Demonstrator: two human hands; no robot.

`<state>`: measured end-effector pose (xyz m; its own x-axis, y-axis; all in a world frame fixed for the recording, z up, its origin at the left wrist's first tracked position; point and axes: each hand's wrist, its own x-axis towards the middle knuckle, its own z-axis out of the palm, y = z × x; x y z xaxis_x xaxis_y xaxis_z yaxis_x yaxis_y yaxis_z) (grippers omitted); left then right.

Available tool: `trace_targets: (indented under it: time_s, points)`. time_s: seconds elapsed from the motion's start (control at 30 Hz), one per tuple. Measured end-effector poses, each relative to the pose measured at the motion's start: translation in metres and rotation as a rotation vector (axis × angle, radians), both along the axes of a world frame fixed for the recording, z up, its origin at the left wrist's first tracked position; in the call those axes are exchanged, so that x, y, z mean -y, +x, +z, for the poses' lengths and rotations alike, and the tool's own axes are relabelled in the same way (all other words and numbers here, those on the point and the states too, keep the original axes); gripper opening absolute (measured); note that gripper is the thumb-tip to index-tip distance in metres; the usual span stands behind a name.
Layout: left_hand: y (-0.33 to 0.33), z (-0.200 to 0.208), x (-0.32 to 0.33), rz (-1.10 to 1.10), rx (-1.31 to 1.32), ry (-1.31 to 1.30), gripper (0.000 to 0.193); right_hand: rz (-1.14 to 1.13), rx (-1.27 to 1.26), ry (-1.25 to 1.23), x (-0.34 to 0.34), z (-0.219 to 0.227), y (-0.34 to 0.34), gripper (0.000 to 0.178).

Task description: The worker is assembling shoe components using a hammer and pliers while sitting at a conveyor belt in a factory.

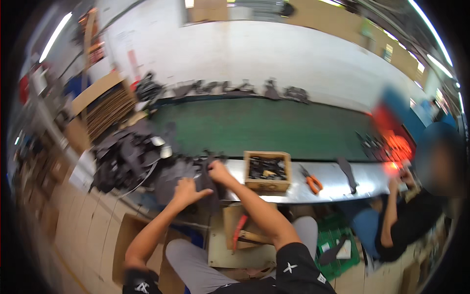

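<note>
My left hand [188,192] lies with its thumb stretched out to the right, on dark grey flat pieces [169,176] at the near edge of the work surface. Close by on its right, my right hand [218,173] is closed, its fingers pinching a dark grey flat piece [209,196] that hangs over the edge. The piece looks like cut fabric or leather; blur hides its exact shape. To the left rises a tangled heap of similar dark pieces [125,157].
A wooden box [267,185] of small dark parts stands right of my hands. Beyond are orange-handled pliers [313,184] and a dark strip [346,174]. A hammer [252,238] lies below, near my lap. A green belt [264,127] stretches behind; a co-worker [409,225] sits right.
</note>
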<state>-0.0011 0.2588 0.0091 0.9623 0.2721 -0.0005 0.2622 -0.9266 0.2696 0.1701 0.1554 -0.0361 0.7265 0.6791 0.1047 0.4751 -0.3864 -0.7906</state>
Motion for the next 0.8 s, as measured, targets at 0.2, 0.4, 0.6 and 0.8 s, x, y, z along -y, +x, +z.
trace_targets:
  time_s: [0.2,0.4,0.6,0.8]
  points:
    - [-0.004,0.009,-0.027,0.157,-0.067,0.226,0.088,-0.184,0.433,0.152,0.131,0.122,-0.038,0.023]
    - [0.036,0.066,0.063,-0.047,0.309,0.237,0.054,-1.482,0.546,-0.665,0.509,0.033,0.045,0.057]
    - [0.058,0.105,0.188,-0.517,0.53,-0.049,0.064,-0.798,0.324,0.227,0.524,-0.001,0.035,0.022]
    - [0.018,0.082,0.271,-0.643,0.723,-0.659,0.097,0.006,-0.374,0.734,0.336,0.168,-0.118,0.033]
